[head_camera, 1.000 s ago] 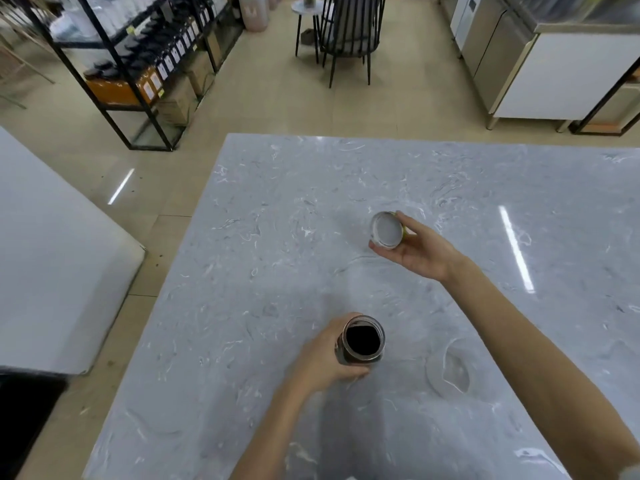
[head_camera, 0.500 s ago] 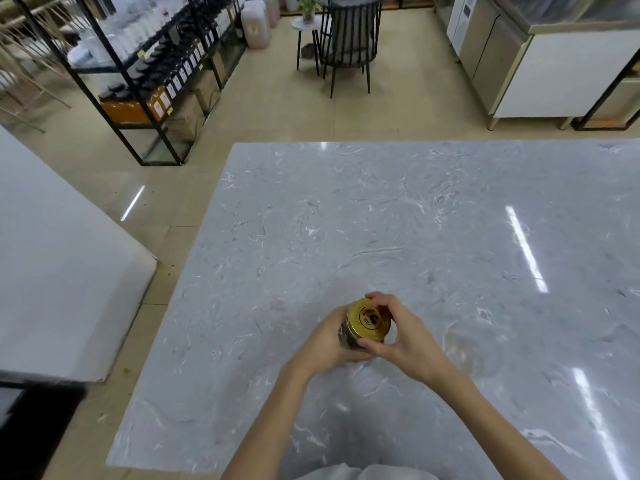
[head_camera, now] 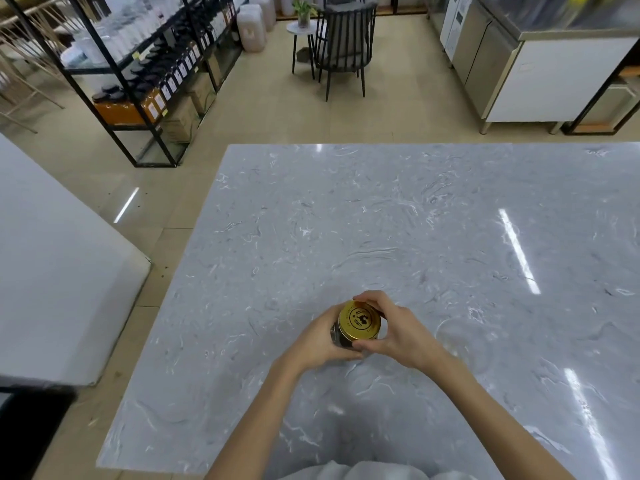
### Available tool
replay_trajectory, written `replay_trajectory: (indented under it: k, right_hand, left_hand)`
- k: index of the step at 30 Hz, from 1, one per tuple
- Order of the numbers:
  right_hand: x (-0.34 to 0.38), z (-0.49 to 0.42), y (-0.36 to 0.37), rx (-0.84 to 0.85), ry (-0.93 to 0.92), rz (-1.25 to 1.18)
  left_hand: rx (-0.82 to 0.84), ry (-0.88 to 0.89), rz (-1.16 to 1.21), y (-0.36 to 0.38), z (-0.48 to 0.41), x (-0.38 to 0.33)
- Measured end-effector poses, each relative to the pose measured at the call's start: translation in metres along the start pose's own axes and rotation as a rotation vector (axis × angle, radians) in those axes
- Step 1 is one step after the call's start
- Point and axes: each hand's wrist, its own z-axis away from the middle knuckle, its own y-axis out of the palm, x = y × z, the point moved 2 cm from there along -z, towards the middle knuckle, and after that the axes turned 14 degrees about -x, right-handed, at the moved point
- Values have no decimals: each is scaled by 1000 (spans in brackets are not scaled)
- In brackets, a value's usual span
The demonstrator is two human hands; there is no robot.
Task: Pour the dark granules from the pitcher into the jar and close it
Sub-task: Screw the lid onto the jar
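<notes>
A small glass jar (head_camera: 337, 336) with dark granules inside stands on the grey marble table (head_camera: 381, 220), near its front edge. A gold lid (head_camera: 359, 320) with a dark round emblem sits on top of the jar. My left hand (head_camera: 320, 339) wraps the jar's side from the left. My right hand (head_camera: 398, 329) grips the lid's rim from the right, thumb at the front and fingers at the back. A clear glass pitcher (head_camera: 460, 341), faint against the marble, stands just right of my right hand.
Past the table's far edge are a dark chair (head_camera: 344, 46) with a small side table, a black shelf rack (head_camera: 138, 67) of bottles at the left and a steel counter (head_camera: 540, 64) at the right. A white table (head_camera: 52, 271) lies to the left.
My right hand brought the lid from mid-table down onto the jar and now holds it there. The left hand has stayed on the jar. The camera tilted slightly.
</notes>
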Motion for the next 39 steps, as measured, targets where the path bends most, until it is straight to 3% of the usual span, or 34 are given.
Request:
replay_trajectory:
  k: [5, 16, 27, 30, 34, 39]
  right_hand:
    - [-4, -4, 1, 40, -58, 80]
    - [0, 16, 15, -122, -132, 31]
    - [1, 2, -3, 77, -345, 74]
    - [6, -4, -10, 122, -278, 1]
    - [14, -14, -31, 58, -49, -335]
    - [18, -10, -26, 51, -125, -94]
  left_hand:
    - [4, 11, -17, 0, 0, 1]
    - [34, 30, -54, -2, 0, -5]
    - [165, 11, -133, -9, -12, -6]
    - [181, 0, -164, -10, -14, -2]
    - [227, -18, -213, -10, -18, -3]
    - [212, -5, -197, -10, -16, -3]
